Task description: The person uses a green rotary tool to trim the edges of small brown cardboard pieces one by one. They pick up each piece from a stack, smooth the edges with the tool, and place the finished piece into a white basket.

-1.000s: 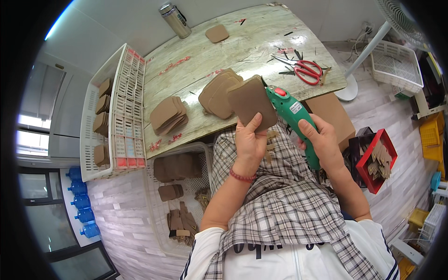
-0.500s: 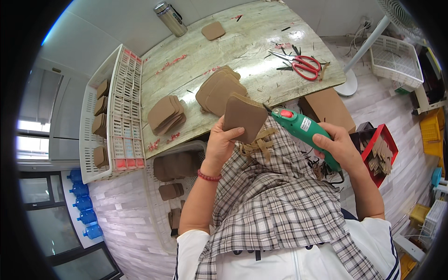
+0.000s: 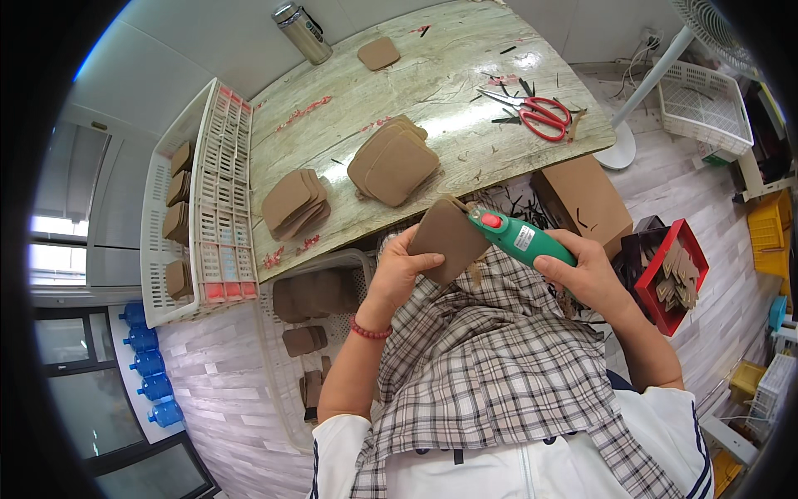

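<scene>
My left hand (image 3: pixel 397 270) grips a flat brown piece with rounded corners (image 3: pixel 449 245), its thumb lying across the lower left. The piece shows more than one layer along its upper right edge. In my right hand (image 3: pixel 592 270) is a green handheld power tool (image 3: pixel 519 239) with a red switch. The tool's tip meets the piece's upper right edge and is partly hidden there. Over my lap lies a plaid apron (image 3: pixel 499 366). On the table just beyond, a larger stack of similar brown pieces (image 3: pixel 392 162) sits beside a smaller fanned stack (image 3: pixel 295 204).
Red-handled scissors (image 3: pixel 536 115) lie among dark scraps on the table (image 3: pixel 465 108). A steel flask (image 3: pixel 302 33) and a single brown piece (image 3: pixel 379 53) are farther back. White crates (image 3: pixel 199 200) flank the left side. A cardboard box (image 3: pixel 586 200) and red bin (image 3: pixel 673 279) stand at right.
Both hands have come closer together; the brown piece has tilted and dropped lower. The tool's tip has moved left and down, onto the piece's edge. A tan strip is now mostly hidden behind it.
</scene>
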Demonstrator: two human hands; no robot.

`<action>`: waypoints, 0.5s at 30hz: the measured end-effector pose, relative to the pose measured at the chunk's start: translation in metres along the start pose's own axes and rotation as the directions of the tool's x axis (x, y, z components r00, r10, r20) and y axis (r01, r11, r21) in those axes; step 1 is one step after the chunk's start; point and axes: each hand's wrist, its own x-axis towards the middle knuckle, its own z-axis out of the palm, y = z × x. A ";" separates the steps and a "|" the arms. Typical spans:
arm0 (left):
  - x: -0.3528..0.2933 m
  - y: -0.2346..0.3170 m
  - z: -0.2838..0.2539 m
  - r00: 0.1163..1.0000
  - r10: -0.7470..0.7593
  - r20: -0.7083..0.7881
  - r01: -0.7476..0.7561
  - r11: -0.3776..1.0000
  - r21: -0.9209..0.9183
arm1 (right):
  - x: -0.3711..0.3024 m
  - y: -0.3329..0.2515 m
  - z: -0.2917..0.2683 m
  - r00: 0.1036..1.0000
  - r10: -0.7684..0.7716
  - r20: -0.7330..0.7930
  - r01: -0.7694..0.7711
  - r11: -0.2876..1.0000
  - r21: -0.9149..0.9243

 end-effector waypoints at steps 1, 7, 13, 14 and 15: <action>-0.001 -0.001 0.002 1.000 -0.002 -0.008 0.002 1.000 0.010 | 0.001 -0.001 0.002 1.000 0.015 -0.002 -0.015 1.000 0.015; -0.010 0.013 0.002 1.000 -0.007 0.008 0.006 0.983 0.186 | 0.008 0.001 0.003 0.995 0.067 0.072 -0.074 0.992 0.099; -0.015 0.020 -0.019 0.986 0.141 -0.084 -0.099 0.920 0.379 | 0.006 -0.007 -0.002 0.978 0.098 0.182 -0.119 0.987 0.109; -0.016 0.020 -0.023 0.978 0.176 -0.116 -0.123 0.923 0.364 | 0.007 -0.007 -0.002 0.976 0.105 0.189 -0.129 0.984 0.122; -0.017 0.019 -0.027 0.966 0.210 -0.148 -0.147 0.925 0.351 | 0.007 -0.006 -0.003 0.974 0.112 0.195 -0.139 0.981 0.134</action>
